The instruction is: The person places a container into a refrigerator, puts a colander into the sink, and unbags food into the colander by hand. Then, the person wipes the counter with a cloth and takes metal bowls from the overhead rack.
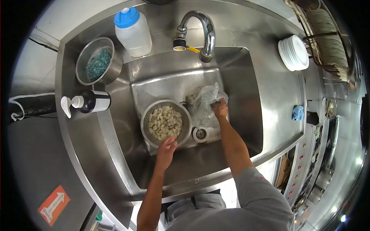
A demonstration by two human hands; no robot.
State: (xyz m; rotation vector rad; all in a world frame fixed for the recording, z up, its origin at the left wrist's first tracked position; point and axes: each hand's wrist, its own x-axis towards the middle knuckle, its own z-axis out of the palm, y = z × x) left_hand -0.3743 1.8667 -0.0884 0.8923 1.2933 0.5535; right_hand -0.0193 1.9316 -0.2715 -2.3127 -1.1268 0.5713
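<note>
My left hand [166, 151] is at the near rim of a round metal bowl [186, 129], its fingers curled over the edge. Small pale, greyish pieces [163, 122] that look like shelled seafood fill the bowl, which rests in the steel sink [200, 163]. To the right, my right hand [221, 109] is closed on a crumpled clear plastic bag [208, 102] inside the sink. What the bag holds is hard to make out. Just below the bag lies a round drain fitting [200, 134], beside the bowl.
A curved faucet [208, 36] with a yellow lever arches over the sink's back. On the left ledge are a pump bottle [96, 101], a metal pot [115, 71] with a green scouring pad, and a blue-lidded jug [135, 36]. Stacked white plates [293, 53] and a blue cloth [297, 113] sit right.
</note>
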